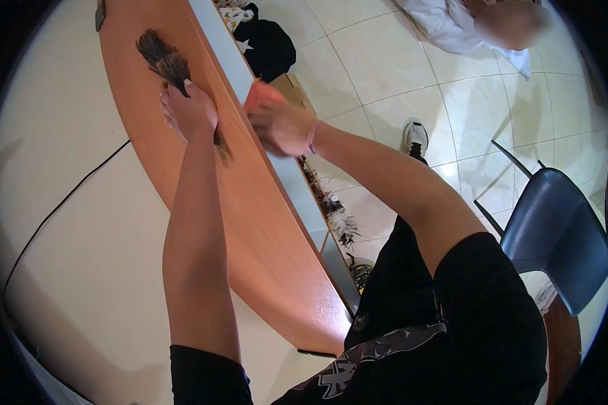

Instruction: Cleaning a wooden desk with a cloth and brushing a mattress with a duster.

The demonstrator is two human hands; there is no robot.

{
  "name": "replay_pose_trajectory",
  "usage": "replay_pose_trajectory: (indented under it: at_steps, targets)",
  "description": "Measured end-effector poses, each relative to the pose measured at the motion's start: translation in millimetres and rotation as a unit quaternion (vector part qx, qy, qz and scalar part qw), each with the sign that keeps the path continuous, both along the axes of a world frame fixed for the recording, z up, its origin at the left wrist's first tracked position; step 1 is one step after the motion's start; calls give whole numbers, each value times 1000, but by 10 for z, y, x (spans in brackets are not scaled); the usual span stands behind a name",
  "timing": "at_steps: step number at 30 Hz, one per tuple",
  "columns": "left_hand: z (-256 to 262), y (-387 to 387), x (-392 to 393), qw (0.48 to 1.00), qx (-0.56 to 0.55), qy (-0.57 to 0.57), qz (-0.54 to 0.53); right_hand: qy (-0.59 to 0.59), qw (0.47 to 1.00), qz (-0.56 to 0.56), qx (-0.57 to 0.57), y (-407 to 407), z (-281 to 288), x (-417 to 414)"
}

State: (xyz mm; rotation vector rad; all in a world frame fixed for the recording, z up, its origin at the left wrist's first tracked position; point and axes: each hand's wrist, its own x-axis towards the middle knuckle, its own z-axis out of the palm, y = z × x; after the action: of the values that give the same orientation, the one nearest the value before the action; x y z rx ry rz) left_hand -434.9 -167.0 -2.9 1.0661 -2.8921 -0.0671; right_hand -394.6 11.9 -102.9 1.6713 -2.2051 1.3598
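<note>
My left hand (191, 112) is closed around a bundle of dark brown feathers (164, 55) over a reddish-brown wooden top (253, 217). Most of the bundle sticks out past my thumb, and a thin brown tuft (223, 149) shows below my wrist. Its middle is hidden under the palm. My right hand (283, 129) is blurred by motion at the pale bluish panel along the top's edge. At its fingers is a red-orange piece (264, 96), perhaps a cloth; the blur hides what it is and how it is gripped.
Below the panel lie a black bag or cloth (268, 48), a cardboard box (296, 93) and black-and-white feathers (340, 220). A dark chair (555, 235) stands to the right. Another person in white clothing (448, 23) is at the upper right. A black cable (66, 202) runs along the wall.
</note>
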Motion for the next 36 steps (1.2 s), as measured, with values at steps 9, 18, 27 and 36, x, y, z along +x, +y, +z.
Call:
replay_pose_trajectory:
  at_steps: [9,18,27,36]
  targets:
    - [94,-10,101,1000,-15,6,25,-89,949,301,-19,501,-53,1081]
    - [81,-42,169,999,-2,-3,47,-134,987,51,-68,-451,-61,-782]
    - [57,-76,58,998,-35,-45,-24,-25,995,76,56,3,11,154]
    - [20,-332,-350,995,-17,-8,-99,-45,945,153,285,-619,496,-1652]
